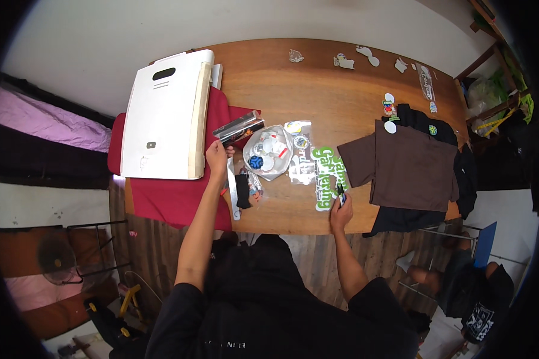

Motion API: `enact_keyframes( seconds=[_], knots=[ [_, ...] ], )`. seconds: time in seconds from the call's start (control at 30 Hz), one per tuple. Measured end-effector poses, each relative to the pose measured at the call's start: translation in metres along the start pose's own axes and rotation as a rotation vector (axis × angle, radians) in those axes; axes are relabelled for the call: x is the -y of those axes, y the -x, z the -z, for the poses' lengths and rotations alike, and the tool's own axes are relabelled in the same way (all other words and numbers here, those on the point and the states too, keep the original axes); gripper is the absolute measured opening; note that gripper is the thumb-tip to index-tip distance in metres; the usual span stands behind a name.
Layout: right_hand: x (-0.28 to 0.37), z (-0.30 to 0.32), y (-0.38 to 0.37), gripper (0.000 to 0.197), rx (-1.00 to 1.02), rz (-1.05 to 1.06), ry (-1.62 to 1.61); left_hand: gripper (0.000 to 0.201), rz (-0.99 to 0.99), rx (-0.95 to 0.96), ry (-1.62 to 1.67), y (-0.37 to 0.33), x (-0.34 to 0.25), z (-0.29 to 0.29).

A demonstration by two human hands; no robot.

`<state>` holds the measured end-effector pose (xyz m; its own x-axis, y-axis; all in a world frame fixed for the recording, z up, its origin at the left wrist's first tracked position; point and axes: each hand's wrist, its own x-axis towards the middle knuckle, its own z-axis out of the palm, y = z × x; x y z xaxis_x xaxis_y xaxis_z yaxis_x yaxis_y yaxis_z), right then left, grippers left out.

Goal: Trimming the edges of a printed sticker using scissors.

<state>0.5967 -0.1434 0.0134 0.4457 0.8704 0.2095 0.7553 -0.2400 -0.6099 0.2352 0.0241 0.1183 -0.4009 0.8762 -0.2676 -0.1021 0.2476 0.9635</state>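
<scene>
My left hand (pixel 217 157) pinches the corner of a dark printed sheet of glossy film (pixel 239 127), raised at an angle over the table's left half. My right hand (pixel 342 212) is closed around a small black tool (pixel 341 189), perhaps a cutter or scissors; its exact kind is too small to tell. Under the tool's tip lies a green-lettered cutout (pixel 323 194) with a pale border. Between my hands sits a round whitish container (pixel 251 170) filled with white pieces and a blue disc. Beside it rests a clear sheet (pixel 299 170) with printed designs.
A white heat-press-like machine (pixel 164 119) stands on red cloth (pixel 173 203) at left. Folded brown cloth (pixel 407 170) lies over black fabric (pixel 401 221) at right. Several cutouts (pixel 344 61) are scattered along the wooden table's (pixel 251 66) far side. Another person (pixel 470 281) sits at lower right.
</scene>
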Motion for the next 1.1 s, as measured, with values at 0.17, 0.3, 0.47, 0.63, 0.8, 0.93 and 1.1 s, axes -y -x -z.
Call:
enact_keyframes(
  seconds=[0.17, 0.3, 0.47, 0.63, 0.8, 0.93, 1.1],
  knots=[
    [-0.001, 0.003, 0.000, 0.029, -0.004, 0.014, -0.002, 0.026, 0.038, 0.019, 0.006, 0.000, 0.002, -0.006],
    [-0.002, 0.004, -0.001, 0.028, -0.009, 0.014, 0.002, 0.024, 0.075, 0.196, -0.061, 0.003, 0.006, -0.012],
    [-0.013, 0.007, 0.000, 0.029, 0.021, -0.022, 0.040, 0.021, 0.169, 0.311, -0.130, 0.015, -0.012, -0.032],
    [-0.007, 0.008, -0.002, 0.030, 0.021, -0.001, 0.060, 0.014, 0.131, 0.375, -0.112, 0.015, -0.009, -0.028],
    [-0.009, 0.011, -0.005, 0.030, 0.007, 0.009, 0.044, 0.025, 0.099, 0.464, -0.173, 0.017, 0.018, -0.029],
    [-0.003, 0.010, -0.004, 0.031, 0.006, 0.023, 0.049, 0.027, -0.272, 0.286, -0.581, 0.045, 0.084, -0.003],
    [0.005, 0.012, -0.005, 0.031, 0.013, 0.021, 0.044, 0.029, -0.230, 0.200, -0.555, 0.120, 0.135, 0.002]
  ],
)
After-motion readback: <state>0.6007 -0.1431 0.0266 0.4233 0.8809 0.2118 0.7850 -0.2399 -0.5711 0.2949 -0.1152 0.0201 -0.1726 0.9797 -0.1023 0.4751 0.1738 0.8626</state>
